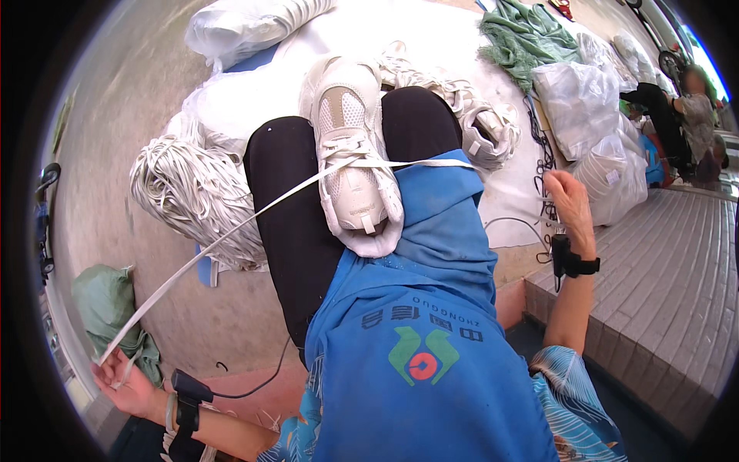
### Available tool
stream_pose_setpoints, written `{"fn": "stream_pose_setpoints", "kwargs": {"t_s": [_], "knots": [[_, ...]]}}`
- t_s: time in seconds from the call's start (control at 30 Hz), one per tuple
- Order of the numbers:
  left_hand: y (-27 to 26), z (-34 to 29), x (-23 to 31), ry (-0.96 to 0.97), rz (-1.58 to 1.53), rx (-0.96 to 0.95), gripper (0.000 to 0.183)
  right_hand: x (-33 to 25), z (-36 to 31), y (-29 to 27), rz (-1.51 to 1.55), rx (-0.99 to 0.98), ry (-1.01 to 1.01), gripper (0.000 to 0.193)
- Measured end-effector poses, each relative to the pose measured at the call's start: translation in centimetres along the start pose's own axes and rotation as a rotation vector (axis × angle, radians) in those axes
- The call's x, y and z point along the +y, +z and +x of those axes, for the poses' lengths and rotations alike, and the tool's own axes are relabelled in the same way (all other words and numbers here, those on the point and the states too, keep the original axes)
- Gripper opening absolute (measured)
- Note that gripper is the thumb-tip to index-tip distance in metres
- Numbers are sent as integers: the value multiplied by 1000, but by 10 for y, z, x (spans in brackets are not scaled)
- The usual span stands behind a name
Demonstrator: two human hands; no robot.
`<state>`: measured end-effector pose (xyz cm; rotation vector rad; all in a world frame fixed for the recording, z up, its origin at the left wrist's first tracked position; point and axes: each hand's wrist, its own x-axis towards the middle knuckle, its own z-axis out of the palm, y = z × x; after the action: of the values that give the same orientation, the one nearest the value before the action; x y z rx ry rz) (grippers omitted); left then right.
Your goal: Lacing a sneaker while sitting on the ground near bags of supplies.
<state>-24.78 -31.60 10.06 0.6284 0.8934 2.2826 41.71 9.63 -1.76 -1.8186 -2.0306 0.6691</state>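
Observation:
A cream-white sneaker (352, 115) rests on my lap between my dark-trousered knees, its toe pointing away and its padded heel toward me. From its upper eyelets a flat white shoelace (231, 231) runs taut down to the far left, where my left hand (131, 385) is closed on it. The lace's other side crosses the shoe to the right and passes over a fold of my blue apron (439, 192). My right hand (568, 202) is raised at the right with its fingers curled; what they hold, if anything, cannot be made out.
A thick bundle of white laces (192, 189) lies left of my knees. More pale shoes (489, 131) sit beyond my right knee. Plastic-wrapped goods (581, 104), a green cloth (527, 38) and a green sack (108, 304) lie around. Another person (697, 108) sits far right.

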Motion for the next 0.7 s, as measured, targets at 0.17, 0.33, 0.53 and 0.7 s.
{"fn": "stream_pose_setpoints", "kwargs": {"t_s": [0.17, 0.33, 0.53, 0.7], "knots": [[117, 23, -73, 430, 395, 640, 27, -104, 4, 23, 500, -40, -72, 16], [92, 9, -129, -216, 343, -9, 26, -198, 4, 84, 402, -54, -621, 4], [227, -1, -291, -257, 1099, -236, 14, -217, 6, 124, 55, -7, -758, 8], [214, 5, -345, 55, 1299, -499, 14, -224, 0, 127, -53, -59, -780, 8]]}}
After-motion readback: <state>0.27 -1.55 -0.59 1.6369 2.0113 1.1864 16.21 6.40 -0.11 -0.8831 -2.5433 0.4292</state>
